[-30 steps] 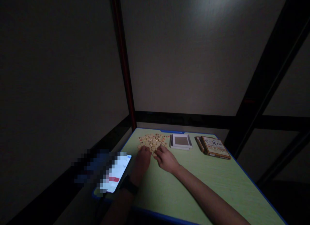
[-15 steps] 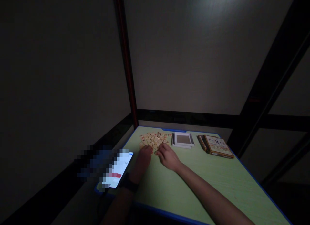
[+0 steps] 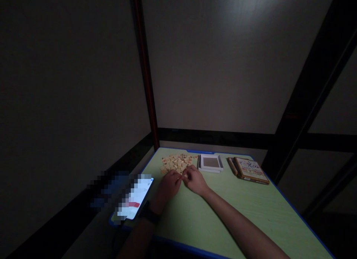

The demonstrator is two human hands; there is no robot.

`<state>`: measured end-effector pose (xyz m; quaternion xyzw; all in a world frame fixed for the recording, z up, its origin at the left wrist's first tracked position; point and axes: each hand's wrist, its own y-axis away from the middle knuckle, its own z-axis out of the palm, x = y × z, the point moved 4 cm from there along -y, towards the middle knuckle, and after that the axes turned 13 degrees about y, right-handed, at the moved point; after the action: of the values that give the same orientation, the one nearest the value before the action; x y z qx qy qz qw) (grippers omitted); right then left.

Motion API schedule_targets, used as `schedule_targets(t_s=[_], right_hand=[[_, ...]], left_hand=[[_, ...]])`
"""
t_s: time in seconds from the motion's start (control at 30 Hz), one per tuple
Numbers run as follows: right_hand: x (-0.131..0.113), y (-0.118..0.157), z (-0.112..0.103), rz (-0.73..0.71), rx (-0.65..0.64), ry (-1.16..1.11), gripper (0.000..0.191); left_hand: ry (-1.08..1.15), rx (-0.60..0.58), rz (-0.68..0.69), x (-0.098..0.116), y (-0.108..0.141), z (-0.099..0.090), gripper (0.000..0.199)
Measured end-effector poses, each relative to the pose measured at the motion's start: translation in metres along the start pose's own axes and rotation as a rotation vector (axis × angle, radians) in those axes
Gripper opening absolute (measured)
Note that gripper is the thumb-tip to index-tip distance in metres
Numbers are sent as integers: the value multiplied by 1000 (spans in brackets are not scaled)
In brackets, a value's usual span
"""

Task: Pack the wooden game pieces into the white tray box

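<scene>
A pile of small, pale wooden pieces (image 3: 175,162), some with red or dark marks, lies at the back left of the green table (image 3: 223,210). At its near edge, my left hand (image 3: 170,182) has its fingers closed, fingertips almost meeting those of the other hand. My right hand (image 3: 194,180) is pinched closed just to the right. Whatever sits between the fingertips is too small and dark to make out. A dark band circles my left wrist.
A white open box (image 3: 211,163) stands behind and right of my hands. Farther right lies a printed box (image 3: 251,169) with a narrow piece beside it. A lit phone (image 3: 139,195) rests at the left edge. Walls rise behind the table and on the left.
My left hand has moved right, away from the pile and toward my right hand, so the fingertips now nearly meet. My right hand has barely moved.
</scene>
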<state>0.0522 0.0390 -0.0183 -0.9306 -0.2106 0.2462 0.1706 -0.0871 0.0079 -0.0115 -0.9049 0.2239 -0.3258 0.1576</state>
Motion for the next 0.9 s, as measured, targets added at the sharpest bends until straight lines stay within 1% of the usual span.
schedule_targets(t_s=[0.07,0.17,0.3,0.37,0.47,0.6,0.73,0.9], right_hand=[[1,2,-2,5,11,46,14],[-1,6,-3,-10,-30,158,16],[-3,8,-4,-49,-62,242,19],[-4,7,-5,-72,-54,233,18],[-2,7,-6,-92,-23,121,17],[4,6,-5,-40,-14,-32,15],[7,3,-2,-46,-12,-1,14],[8,1,2,-94,-29,113,22]], left_hand=[[4,-11,12,-1,0,1,22],[13,-35,14,-3,0,2,18],[5,-40,-38,-6,1,1,14],[-7,-39,-63,-8,1,0,14],[-16,-53,-88,-9,1,1,15],[-19,-55,-114,-7,1,-1,16],[-3,-63,-108,-5,1,-1,17],[11,-48,-108,-9,0,0,16]])
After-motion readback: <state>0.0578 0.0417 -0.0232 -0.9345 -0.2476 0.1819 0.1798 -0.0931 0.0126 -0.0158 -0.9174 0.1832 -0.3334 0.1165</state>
